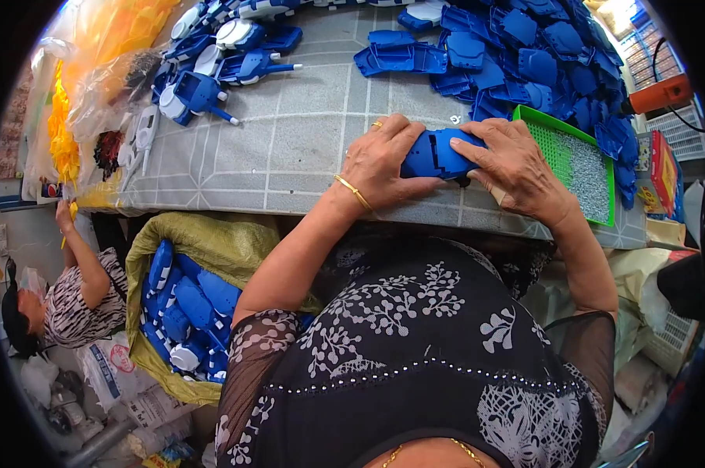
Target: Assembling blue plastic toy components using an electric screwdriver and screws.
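A blue plastic shell part [438, 154] is held low over the near edge of the table, between both hands. My left hand [380, 160] wraps its left end, thumb along the near side. My right hand [518, 165] is closed on the right end, with its thumb across the top. Something small and dark shows under the part by the right fingers; I cannot make it out. Just right of that hand sits a green tray [611, 187] full of small silvery screws. A heap of blue shell parts [516, 58] lies behind.
Blue and white assembled pieces [235, 66] lie at the far left of the grey table [305, 148]. An orange power tool [660, 95] is at the right. Below the table, a yellow-green sack [145, 312] holds blue parts. Another person [83, 300] works at the left.
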The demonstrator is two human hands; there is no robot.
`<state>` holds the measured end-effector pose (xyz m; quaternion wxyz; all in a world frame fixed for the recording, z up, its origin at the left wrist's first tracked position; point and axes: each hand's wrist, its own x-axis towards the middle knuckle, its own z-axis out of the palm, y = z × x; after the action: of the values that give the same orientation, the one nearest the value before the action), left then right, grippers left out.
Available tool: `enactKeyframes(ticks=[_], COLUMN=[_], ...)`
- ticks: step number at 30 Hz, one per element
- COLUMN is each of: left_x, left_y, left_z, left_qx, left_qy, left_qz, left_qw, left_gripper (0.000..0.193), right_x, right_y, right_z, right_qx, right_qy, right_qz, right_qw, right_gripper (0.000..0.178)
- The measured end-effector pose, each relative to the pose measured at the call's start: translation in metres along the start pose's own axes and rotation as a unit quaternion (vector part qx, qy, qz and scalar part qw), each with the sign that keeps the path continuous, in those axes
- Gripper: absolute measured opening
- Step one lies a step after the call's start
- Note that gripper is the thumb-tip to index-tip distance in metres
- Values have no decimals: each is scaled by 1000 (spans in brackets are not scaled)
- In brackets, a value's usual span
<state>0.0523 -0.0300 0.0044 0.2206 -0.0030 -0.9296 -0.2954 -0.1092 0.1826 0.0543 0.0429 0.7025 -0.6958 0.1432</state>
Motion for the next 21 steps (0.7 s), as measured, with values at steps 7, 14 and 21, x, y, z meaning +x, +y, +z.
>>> enactKeyframes(ticks=[7,14,21], left_x=[0,0,2], left_y=[0,-2,-1], left_z=[-1,2,2], left_qx=[1,1,6], left_qy=[-6,12,11], left_qz=[2,-2,0], left_qw=[1000,1000,1000], left_gripper=[75,73,71], right_x=[2,0,2], right_y=[4,9,13], right_z=[6,9,7], right_qx=[8,21,37], right_qy=[19,28,13], right_qz=[-13,-17,-27], right_qw=[1000,999,999], right_gripper=[60,61,59])
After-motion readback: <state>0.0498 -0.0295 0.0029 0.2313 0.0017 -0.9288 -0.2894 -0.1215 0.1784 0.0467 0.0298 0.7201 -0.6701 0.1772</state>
